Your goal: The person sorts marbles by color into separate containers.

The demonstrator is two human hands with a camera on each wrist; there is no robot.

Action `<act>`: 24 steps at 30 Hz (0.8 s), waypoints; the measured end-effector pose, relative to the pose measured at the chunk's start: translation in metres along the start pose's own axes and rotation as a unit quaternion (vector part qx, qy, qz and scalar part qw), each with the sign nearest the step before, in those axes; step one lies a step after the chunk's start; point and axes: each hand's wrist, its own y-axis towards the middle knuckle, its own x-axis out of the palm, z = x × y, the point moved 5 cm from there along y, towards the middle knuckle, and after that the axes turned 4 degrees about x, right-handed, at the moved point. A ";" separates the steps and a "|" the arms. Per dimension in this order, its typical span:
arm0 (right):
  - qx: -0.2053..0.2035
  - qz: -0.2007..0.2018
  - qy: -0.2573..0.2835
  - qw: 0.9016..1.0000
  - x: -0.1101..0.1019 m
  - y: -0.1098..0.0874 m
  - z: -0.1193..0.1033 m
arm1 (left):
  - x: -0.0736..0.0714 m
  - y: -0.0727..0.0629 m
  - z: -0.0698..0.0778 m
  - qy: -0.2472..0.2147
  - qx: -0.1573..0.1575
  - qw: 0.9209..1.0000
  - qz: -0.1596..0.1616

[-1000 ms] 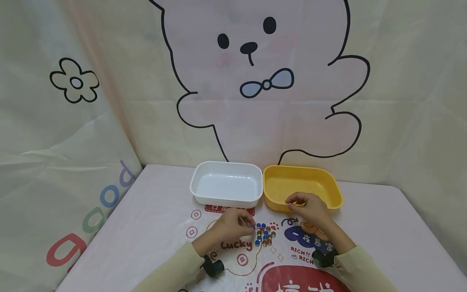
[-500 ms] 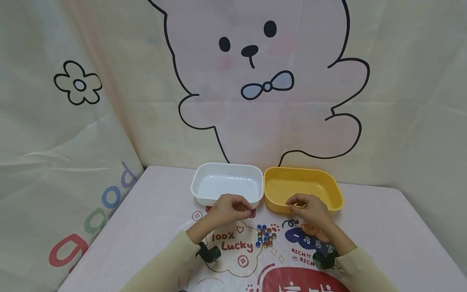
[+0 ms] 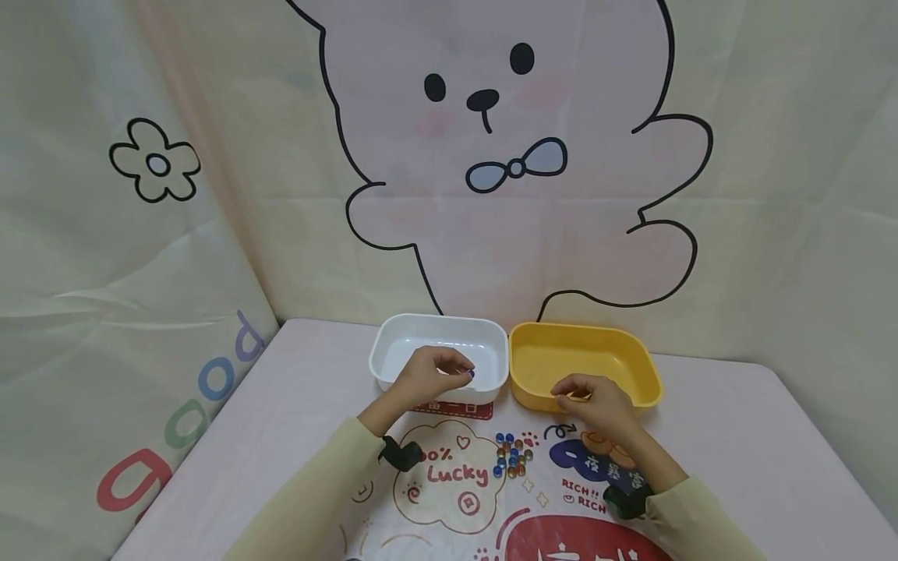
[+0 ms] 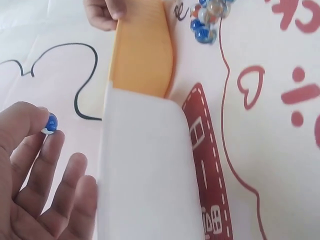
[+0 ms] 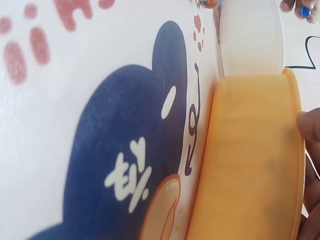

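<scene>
My left hand (image 3: 431, 375) is over the white tray (image 3: 496, 382), pinching a blue marble (image 4: 50, 123) between thumb and index finger. In the left wrist view its other fingers are loosely bent, beside the tray's rim. My right hand (image 3: 599, 401) is at the front rim of the yellow tray (image 3: 624, 343), thumb on the edge and curled fingers on the inner side. A small cluster of blue, brown and clear marbles (image 3: 512, 455) lies on the tablecloth in front of the trays. In the right wrist view the yellow wall hides part of that hand.
The two trays stand side by side at the back of the table (image 3: 316, 366), near a hanging cloth (image 3: 772, 234) with a bear drawing. The tablecloth carries printed pictures and lettering. Each wrist wears a small dark camera (image 3: 402, 453).
My left hand has lifted a blue marble from beside the cluster and carried it away from me, up over the white tray. The right hand stays at the yellow tray's rim.
</scene>
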 end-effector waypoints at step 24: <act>-0.008 -0.006 -0.005 1.000 -0.001 0.002 0.001 | -0.010 0.037 -0.045 -0.019 -0.082 0.996 -0.021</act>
